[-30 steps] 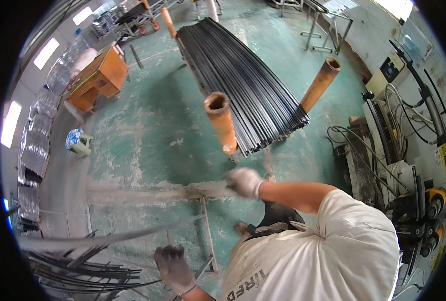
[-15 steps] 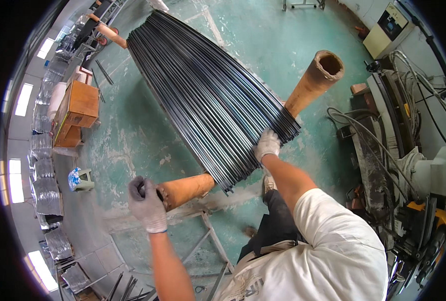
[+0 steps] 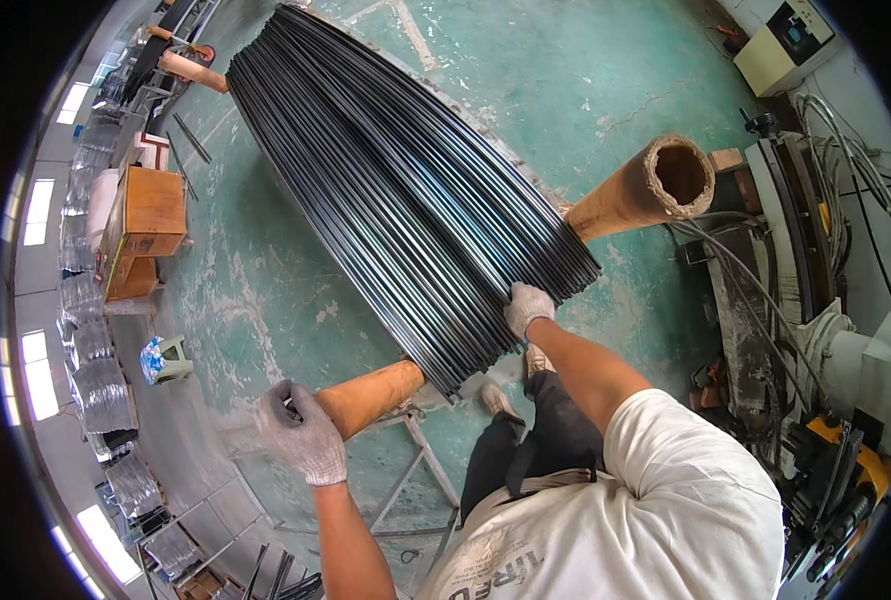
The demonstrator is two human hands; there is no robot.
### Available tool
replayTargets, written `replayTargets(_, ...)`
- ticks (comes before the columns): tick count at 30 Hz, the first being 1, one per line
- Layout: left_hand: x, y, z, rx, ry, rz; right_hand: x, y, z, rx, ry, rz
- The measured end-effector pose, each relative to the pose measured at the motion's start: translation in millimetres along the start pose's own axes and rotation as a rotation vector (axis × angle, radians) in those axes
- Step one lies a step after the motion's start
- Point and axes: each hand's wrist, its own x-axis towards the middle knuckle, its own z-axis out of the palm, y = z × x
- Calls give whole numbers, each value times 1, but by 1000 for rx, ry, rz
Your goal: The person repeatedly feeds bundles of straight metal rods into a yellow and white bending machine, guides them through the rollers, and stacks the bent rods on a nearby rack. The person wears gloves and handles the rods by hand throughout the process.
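Note:
A broad layer of long black rods (image 3: 405, 190) stretches from the far left to just ahead of me, resting across brown cardboard-like tubes. My right hand (image 3: 530, 312), in a pale glove, is closed at the near ends of the rods. Its fingertips are partly hidden. My left hand (image 3: 302, 432), in a grey-palmed glove, has its fingers curled beside the outer end of the near tube (image 3: 373, 392). That hand covers the tube's end, and what lies inside its fingers is hidden. A thick tube (image 3: 620, 200) with a frayed open rim sticks out on the right.
A metal frame (image 3: 417, 440) stands low under the near tube. Machinery with cables (image 3: 785, 290) lines the right side. To the left are a wooden cabinet (image 3: 155, 210), a small stool (image 3: 173, 358) and silvery wrapped stacks (image 3: 105, 390). My feet are just below the rod ends.
My right hand has drawn back from on top of the rods to their near edge, its fingers now more curled. My left hand has shifted slightly nearer, overlapping the tube's end. The view has shifted.

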Motion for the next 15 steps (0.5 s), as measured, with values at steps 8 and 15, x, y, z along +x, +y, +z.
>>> replayTargets(8, -4, -19, 5, -107, 71, 86, 45, 38, 30, 59, -276, -245)
replayTargets(15, -45, 24, -14, -352, 29, 579, -97, -10, -55, 195, -141, -67)
